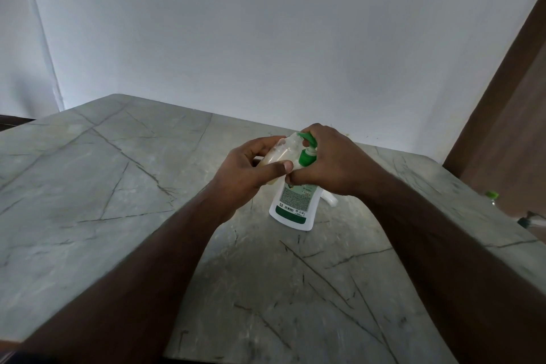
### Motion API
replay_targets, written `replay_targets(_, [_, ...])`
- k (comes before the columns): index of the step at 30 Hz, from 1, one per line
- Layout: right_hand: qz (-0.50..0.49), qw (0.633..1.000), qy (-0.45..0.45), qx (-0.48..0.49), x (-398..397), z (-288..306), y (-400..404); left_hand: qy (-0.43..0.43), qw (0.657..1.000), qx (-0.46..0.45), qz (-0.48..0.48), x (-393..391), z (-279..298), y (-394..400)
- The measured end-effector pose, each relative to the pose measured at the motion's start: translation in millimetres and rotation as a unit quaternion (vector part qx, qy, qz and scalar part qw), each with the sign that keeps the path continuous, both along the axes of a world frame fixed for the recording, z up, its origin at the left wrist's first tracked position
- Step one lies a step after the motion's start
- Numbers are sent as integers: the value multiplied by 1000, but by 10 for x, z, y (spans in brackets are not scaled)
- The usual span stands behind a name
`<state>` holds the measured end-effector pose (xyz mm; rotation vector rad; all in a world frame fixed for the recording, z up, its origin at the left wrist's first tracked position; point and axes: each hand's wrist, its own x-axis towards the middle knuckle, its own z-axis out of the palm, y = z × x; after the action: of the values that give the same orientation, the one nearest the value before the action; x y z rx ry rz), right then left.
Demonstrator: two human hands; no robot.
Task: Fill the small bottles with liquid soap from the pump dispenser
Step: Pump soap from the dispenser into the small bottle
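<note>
A white pump dispenser with a green label band and green pump head stands on the grey marble table. My left hand grips a small clear bottle, tilted with its mouth at the green nozzle; pale yellowish soap shows inside it. My right hand lies over the pump head, its fingers curled round the top of the dispenser. The bottle's lower end is hidden behind my left hand.
A white object lies on the table just behind the dispenser, partly hidden. At the right edge, below table level, sits a bottle with a green cap. A white wall stands behind the table and a brown door at right.
</note>
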<state>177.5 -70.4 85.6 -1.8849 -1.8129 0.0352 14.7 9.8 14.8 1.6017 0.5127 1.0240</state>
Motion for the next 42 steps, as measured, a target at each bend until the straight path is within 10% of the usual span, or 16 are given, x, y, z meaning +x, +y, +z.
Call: replay_targets(42, [78, 995, 57, 21, 107, -51, -11, -9, 999, -34, -36, -31, 50, -46])
